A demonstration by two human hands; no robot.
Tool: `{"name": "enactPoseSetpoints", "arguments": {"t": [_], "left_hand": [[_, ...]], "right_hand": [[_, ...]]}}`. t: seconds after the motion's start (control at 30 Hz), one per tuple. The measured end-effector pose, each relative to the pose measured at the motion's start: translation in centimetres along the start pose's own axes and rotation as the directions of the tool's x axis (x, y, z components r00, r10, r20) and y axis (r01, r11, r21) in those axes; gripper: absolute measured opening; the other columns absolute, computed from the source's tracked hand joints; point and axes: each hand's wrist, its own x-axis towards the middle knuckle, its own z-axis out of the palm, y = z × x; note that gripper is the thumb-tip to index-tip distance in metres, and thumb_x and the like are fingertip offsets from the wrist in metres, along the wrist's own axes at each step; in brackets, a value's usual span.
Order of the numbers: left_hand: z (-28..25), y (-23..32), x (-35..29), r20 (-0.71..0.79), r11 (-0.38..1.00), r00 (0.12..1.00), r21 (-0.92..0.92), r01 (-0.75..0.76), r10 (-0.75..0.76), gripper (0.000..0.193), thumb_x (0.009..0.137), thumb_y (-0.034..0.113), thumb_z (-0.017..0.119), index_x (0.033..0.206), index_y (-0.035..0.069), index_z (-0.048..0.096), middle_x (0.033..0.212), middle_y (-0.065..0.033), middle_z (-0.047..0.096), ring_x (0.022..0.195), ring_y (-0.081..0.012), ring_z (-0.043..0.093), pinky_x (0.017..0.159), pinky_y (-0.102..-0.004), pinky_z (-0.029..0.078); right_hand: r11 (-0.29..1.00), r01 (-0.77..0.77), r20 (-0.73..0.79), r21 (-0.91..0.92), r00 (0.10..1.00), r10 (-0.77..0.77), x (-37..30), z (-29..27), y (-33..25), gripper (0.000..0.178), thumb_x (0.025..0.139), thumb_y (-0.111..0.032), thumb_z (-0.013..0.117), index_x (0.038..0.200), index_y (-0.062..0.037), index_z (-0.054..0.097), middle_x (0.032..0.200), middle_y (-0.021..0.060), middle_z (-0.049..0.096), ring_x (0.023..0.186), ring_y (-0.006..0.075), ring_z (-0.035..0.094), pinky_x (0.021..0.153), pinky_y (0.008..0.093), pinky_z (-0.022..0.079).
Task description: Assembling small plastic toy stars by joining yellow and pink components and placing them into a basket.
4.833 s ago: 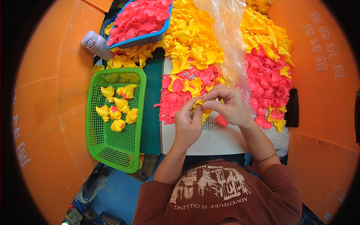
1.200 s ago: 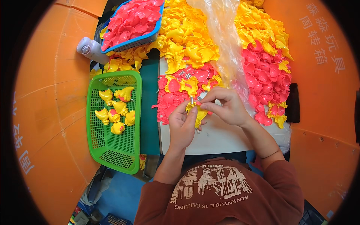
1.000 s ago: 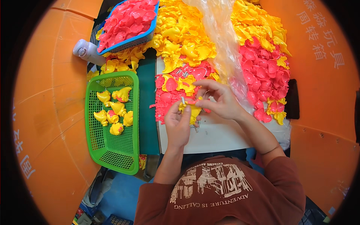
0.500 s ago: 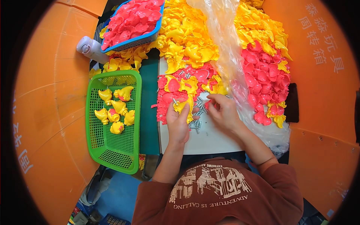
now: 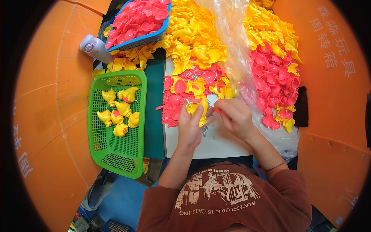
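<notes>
In the middle of the worktop my left hand [image 5: 190, 127] grips a yellow plastic shell [image 5: 203, 116], its fingers wrapped around it. A short metal pin [image 5: 188, 103] sticks out at the shell's upper left. Close beside it, my right hand [image 5: 236, 116] pinches a small red piece [image 5: 217, 110] between thumb and fingertips. Loose metal pins [image 5: 205, 132] lie on the white board [image 5: 224, 145] under my hands, partly hidden by them. Just beyond are a heap of small red parts [image 5: 174, 101] and several yellow shells [image 5: 196, 87] with red pieces in some.
At left stands a green basket [image 5: 143, 127] with several yellow bird-like figures [image 5: 123, 109]. Behind it are a pale bottle [image 5: 94, 48] and a blue basket [image 5: 164, 29] of red shells. Yellow shells [image 5: 199, 31] and red shells [image 5: 272, 77] flank a plastic sheet [image 5: 232, 46]. Orange panels [image 5: 54, 96] enclose both sides.
My hands have come closer together, the left slightly to the right with the yellow shell. My right hand has moved away from the loose pins, and a red piece now shows in its fingers.
</notes>
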Motion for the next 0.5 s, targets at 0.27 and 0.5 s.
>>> {"name": "enactPoseSetpoints", "arguments": {"t": [0.27,0.5], "left_hand": [[0.7,-0.9,0.7,0.044,0.964,0.966,-0.08,-0.252,0.256,0.036,0.082,-0.003,0.064,0.112,0.003,0.044,0.104,-0.0095,0.057,0.092,-0.017,0.06,0.079,-0.03,0.053],[0.3,-1.2,0.7,0.053,0.893,0.901,0.117,-0.435,0.432,0.042,0.08,-0.006,0.065,0.113,0.002,0.042,0.103,-0.0111,0.056,0.093,-0.0162,0.059,0.08,-0.0285,0.052]], "right_hand": [[0.757,-0.208,0.035,0.619,0.971,0.237,-0.2,-0.5,-2.3,0.02,0.08,0.004,0.059,0.1,0.002,0.061,0.085,0.0101,0.065,0.07,0.0195,0.061,0.065,0.0256,0.047],[0.218,-0.735,0.594,0.642,0.657,0.465,0.5,-1.9,0.1,0.015,0.086,-0.008,0.063,0.096,0.0032,0.062,0.081,0.0057,0.066,0.069,0.0068,0.059,0.062,0.0192,0.046]]}}
